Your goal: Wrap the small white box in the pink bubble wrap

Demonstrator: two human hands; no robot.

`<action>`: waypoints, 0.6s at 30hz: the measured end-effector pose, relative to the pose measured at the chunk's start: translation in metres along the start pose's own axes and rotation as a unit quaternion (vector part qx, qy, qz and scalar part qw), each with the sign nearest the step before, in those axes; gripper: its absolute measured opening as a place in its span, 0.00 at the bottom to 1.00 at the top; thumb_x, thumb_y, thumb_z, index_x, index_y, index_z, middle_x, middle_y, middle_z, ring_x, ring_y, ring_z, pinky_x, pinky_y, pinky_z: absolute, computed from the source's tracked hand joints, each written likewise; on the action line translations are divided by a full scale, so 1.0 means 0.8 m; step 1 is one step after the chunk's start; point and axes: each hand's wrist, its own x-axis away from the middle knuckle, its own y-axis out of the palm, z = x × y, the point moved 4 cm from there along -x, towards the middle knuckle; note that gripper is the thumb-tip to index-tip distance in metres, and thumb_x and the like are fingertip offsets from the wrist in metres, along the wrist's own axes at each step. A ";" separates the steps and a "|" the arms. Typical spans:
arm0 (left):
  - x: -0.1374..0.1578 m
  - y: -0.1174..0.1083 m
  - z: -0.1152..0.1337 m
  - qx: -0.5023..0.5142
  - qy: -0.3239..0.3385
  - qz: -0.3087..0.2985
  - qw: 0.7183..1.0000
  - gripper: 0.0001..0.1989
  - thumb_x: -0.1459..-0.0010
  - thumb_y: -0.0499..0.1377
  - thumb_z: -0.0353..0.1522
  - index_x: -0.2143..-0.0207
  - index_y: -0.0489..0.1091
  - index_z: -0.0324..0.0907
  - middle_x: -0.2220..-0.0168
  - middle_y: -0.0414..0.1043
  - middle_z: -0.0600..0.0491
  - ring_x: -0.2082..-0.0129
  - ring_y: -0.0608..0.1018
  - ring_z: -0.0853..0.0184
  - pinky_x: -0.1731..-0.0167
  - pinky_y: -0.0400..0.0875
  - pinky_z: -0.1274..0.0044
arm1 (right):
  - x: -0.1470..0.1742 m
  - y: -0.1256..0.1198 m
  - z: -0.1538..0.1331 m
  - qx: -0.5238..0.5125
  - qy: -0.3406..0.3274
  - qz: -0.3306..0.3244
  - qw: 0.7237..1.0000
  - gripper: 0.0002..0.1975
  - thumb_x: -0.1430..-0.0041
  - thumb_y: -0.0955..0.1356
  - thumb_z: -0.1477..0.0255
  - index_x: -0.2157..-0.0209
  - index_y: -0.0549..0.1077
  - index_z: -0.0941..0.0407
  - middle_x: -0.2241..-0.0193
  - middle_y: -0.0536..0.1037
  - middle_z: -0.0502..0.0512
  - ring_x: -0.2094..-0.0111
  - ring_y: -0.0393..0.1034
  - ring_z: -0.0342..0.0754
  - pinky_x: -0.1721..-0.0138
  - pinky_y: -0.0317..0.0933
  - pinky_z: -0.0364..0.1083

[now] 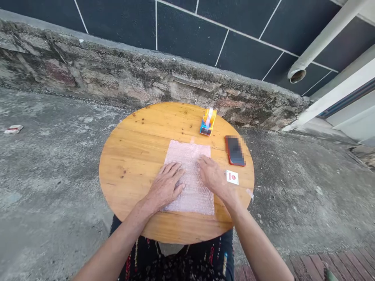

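A sheet of pinkish bubble wrap (191, 197) lies flat on the round wooden table (131, 156) in front of me. My left hand (166, 183) rests on its left part with the fingers spread out. On the right part lies my right hand (212, 175), a little blurred, its fingers bent down onto the wrap and partly hidden. I cannot make out anything between those fingers. Beyond the wrap stands a yellow and blue tape dispenser (208, 121) with a roll of clear tape.
On the table's right side are a phone (235, 151) with a red edge and a small white box (232, 177). A strip of clear tape (250, 193) hangs at the right rim. Behind the table runs a low stone wall (146, 78); a pipe (316, 47) juts out at the upper right.
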 end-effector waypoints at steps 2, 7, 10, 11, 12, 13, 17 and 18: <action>0.000 0.000 0.000 -0.008 -0.001 -0.006 1.000 0.23 0.40 0.55 0.36 0.43 0.64 0.39 0.38 0.59 0.43 0.38 0.59 0.52 0.39 0.55 0.58 | -0.001 0.004 -0.013 -0.017 -0.043 -0.004 0.999 0.18 0.38 0.62 0.75 0.46 0.67 0.58 0.41 0.66 0.62 0.42 0.59 0.55 0.43 0.56 0.55; -0.001 0.000 0.000 -0.006 -0.007 -0.011 1.000 0.23 0.40 0.55 0.36 0.43 0.64 0.39 0.38 0.59 0.43 0.38 0.59 0.53 0.39 0.55 0.58 | -0.011 0.003 0.007 -0.004 0.062 0.011 0.998 0.18 0.35 0.61 0.70 0.47 0.68 0.60 0.44 0.68 0.65 0.45 0.62 0.58 0.46 0.58 0.58; 0.000 0.000 0.000 -0.006 -0.004 -0.011 1.000 0.23 0.40 0.55 0.36 0.43 0.63 0.39 0.38 0.59 0.44 0.37 0.59 0.53 0.39 0.54 0.58 | -0.018 0.000 0.007 -0.009 0.068 0.032 0.997 0.19 0.35 0.60 0.70 0.46 0.67 0.60 0.43 0.67 0.66 0.44 0.62 0.58 0.46 0.57 0.57; 0.000 0.001 0.000 -0.008 -0.003 -0.011 1.000 0.24 0.40 0.54 0.36 0.42 0.63 0.39 0.38 0.59 0.44 0.37 0.58 0.52 0.39 0.54 0.58 | -0.020 0.000 0.002 -0.017 0.042 0.033 0.998 0.19 0.35 0.60 0.70 0.45 0.66 0.61 0.43 0.67 0.65 0.43 0.61 0.57 0.45 0.56 0.56; 0.000 0.001 0.000 -0.011 -0.003 -0.012 1.000 0.24 0.40 0.54 0.37 0.42 0.63 0.39 0.38 0.59 0.44 0.37 0.58 0.53 0.39 0.54 0.58 | -0.022 0.002 -0.004 -0.025 0.014 0.030 0.999 0.20 0.35 0.60 0.69 0.44 0.65 0.61 0.42 0.66 0.65 0.42 0.59 0.57 0.44 0.55 0.56; 0.000 0.001 0.000 -0.013 -0.004 -0.013 1.000 0.24 0.40 0.54 0.37 0.42 0.63 0.39 0.38 0.59 0.43 0.37 0.58 0.53 0.39 0.54 0.58 | -0.024 0.004 -0.009 -0.032 -0.009 0.025 0.999 0.20 0.35 0.60 0.69 0.44 0.65 0.61 0.42 0.66 0.65 0.41 0.58 0.56 0.43 0.54 0.56; 0.000 -0.001 0.001 -0.016 -0.006 -0.015 1.000 0.24 0.40 0.54 0.36 0.43 0.64 0.38 0.38 0.59 0.43 0.37 0.58 0.52 0.38 0.54 0.58 | -0.028 0.011 0.003 -0.031 0.046 0.036 0.998 0.20 0.35 0.60 0.67 0.44 0.65 0.61 0.43 0.67 0.66 0.42 0.59 0.57 0.45 0.54 0.56; -0.001 -0.002 0.001 -0.015 -0.006 -0.016 1.000 0.24 0.40 0.55 0.36 0.43 0.64 0.38 0.38 0.59 0.42 0.37 0.58 0.52 0.38 0.54 0.59 | -0.028 0.011 0.010 -0.026 0.077 0.043 0.996 0.20 0.34 0.60 0.67 0.45 0.66 0.61 0.44 0.68 0.66 0.43 0.60 0.58 0.46 0.55 0.56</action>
